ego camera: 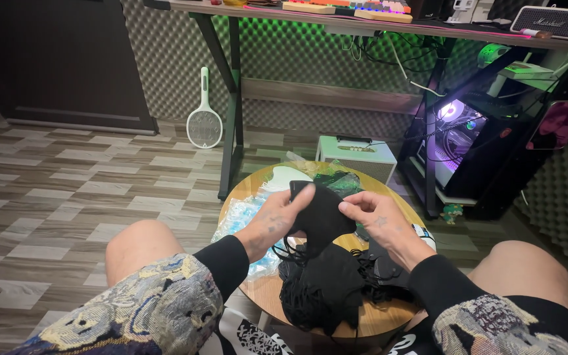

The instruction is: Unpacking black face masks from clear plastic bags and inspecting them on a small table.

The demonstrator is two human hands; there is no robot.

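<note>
While pinched between both hands' grips, left hand (277, 217), right hand (379, 220): black face mask (321, 213).

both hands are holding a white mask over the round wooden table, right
Not quite: the mask is black, not white. The head view shows the left hand and right hand holding it over the round wooden table.
</note>
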